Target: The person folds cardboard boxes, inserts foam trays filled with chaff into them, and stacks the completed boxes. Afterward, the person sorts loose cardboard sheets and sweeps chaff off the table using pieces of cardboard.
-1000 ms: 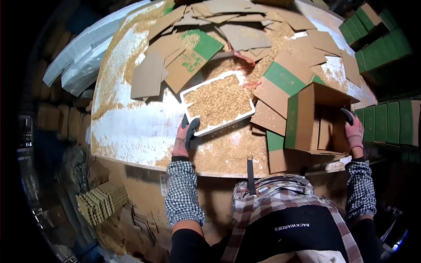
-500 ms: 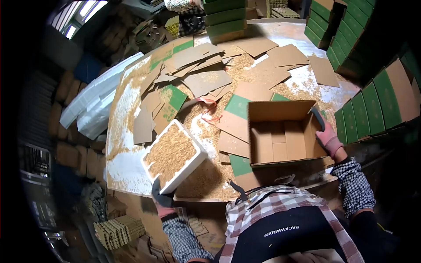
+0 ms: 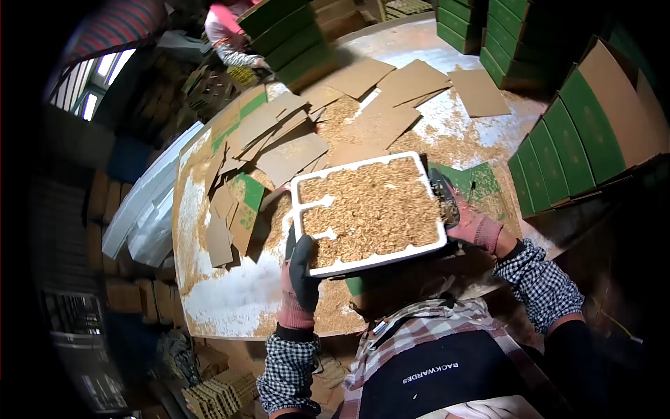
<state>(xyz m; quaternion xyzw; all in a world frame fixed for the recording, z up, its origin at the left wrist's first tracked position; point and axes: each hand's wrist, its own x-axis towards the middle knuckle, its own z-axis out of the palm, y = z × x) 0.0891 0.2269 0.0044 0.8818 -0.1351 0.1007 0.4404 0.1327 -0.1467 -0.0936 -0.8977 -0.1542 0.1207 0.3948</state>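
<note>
A white foam box (image 3: 370,268) full of tan wood shavings is level in front of me. My left hand (image 3: 300,272), in a black and pink glove, grips its left near corner with the thumb over the rim. On the other side, my right hand (image 3: 466,218), also gloved, closes around the right edge. Its fingertips are partly lost behind the rim. The brown cardboard box seen earlier is almost wholly hidden beneath the foam box; how the two touch I cannot tell.
Flat cardboard pieces (image 3: 293,157) and loose shavings lie across the table (image 3: 230,300). Green boxes (image 3: 558,157) line the right side, and more green boxes (image 3: 293,45) are stacked at the back. A person in pink (image 3: 227,31) is behind that stack. White foam pieces (image 3: 150,209) lean at left.
The foam box has moved right and turned level, over where the cardboard box stood. My right hand has left the cardboard box and now holds the foam box. My view has shifted.
</note>
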